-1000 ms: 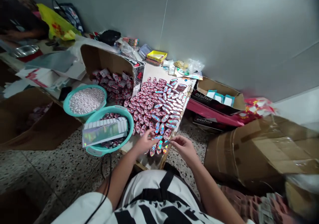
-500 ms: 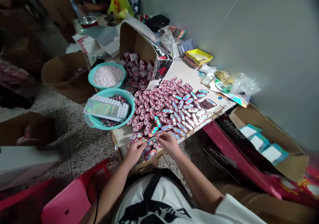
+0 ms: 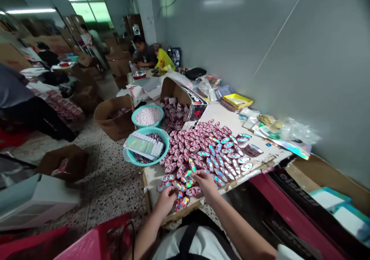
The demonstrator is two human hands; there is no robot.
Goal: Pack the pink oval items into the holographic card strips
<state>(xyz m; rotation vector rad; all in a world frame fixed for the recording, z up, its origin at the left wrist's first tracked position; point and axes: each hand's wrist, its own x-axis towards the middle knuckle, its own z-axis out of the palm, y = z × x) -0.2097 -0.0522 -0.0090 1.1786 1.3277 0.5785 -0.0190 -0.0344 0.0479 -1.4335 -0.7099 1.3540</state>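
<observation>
Many small red-and-pink oval packs [image 3: 185, 144], several with shiny rainbow faces, are spread over the white tabletop [image 3: 215, 115]. My right hand [image 3: 206, 184] is over the near part of the spread, its thumb and fingers pinched at a shiny oval pack [image 3: 188, 174]. To its left, my left hand [image 3: 166, 201] is low at the table's near edge with its fingers curled together; whatever is between them is hidden. Another rainbow-faced pack [image 3: 182, 203] lies just right of it. A teal basin [image 3: 127, 159] of small dark pieces stands to the left, with a sheet of white labels [image 3: 144, 145] across it.
Behind is a second teal basin [image 3: 133, 122] of white pieces, beside a tipped carton [image 3: 170, 87] of packs. A yellow tray [image 3: 238, 101] and plastic bags [image 3: 300, 130] lie along the wall. Cartons stand on the floor at both sides. A co-worker [image 3: 146, 55] sits at the far end.
The view has tilted up, showing more of the room. My hands, close together before over a small piece, have moved apart; the right one is now farther forward at a shiny pack.
</observation>
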